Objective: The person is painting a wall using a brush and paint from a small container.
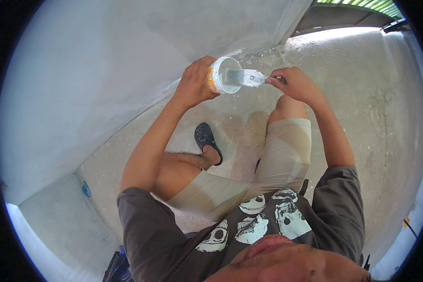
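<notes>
Sideways, right hand (297, 83) grips brush (245, 77), bristles pointing left; left hand (195, 83) clasps tub (219, 75).

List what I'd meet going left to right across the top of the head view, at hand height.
Grey wall → left hand → small white tub → paintbrush bristles → right hand → speckled concrete floor.

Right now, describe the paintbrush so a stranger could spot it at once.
Find the pale grey wall where it meets the concrete floor. Just in front of that corner the left hand holds a small white tub. The paintbrush lies across its mouth, gripped by the right hand: flat, wide, whitish bristles.
</notes>
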The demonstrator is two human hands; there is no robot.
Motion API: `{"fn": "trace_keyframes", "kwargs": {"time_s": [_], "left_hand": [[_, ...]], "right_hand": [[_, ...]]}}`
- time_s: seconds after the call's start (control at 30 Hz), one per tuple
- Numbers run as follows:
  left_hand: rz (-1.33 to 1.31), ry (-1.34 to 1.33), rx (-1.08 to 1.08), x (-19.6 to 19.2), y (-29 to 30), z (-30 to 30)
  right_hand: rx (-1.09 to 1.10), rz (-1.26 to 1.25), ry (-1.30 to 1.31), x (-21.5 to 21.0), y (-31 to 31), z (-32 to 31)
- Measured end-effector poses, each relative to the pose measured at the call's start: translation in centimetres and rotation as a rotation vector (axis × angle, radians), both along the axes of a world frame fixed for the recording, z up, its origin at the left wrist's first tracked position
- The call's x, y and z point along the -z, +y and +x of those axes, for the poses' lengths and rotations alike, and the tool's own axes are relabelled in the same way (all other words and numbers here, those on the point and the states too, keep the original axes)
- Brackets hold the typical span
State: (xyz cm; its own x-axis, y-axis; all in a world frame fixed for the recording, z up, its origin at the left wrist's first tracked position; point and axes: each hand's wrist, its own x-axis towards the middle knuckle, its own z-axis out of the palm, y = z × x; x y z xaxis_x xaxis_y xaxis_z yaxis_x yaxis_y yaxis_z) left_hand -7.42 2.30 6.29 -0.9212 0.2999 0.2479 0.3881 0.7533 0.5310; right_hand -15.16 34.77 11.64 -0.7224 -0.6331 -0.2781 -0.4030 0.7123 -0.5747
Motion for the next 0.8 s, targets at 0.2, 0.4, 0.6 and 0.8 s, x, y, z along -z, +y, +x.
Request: {"fn": "trace_keyframes", "kwargs": {"time_s": [0.2, 0.4, 0.6, 0.8], "left_hand": [[-0.037, -0.051, -0.019, 0.3, -0.9, 0.2], [-0.024, -0.045, -0.091, -1.1, -0.6, 0.2], [0.034, -0.085, -0.154, -1.8, -0.6, 0.2], [0.079, -0.114, -0.205, -2.4, -0.9, 1.3]], "right_hand": [[0.060, -0.003, -0.066, 1.0, 1.9, -1.0], [0.150, -0.072, -0.236, 2.6, 6.4, -2.2], [0.620, -0.245, -0.506, 9.6, 9.0, -2.9], [0.901, -0.699, -0.630, 21.2, 6.7, -4.7]]}}
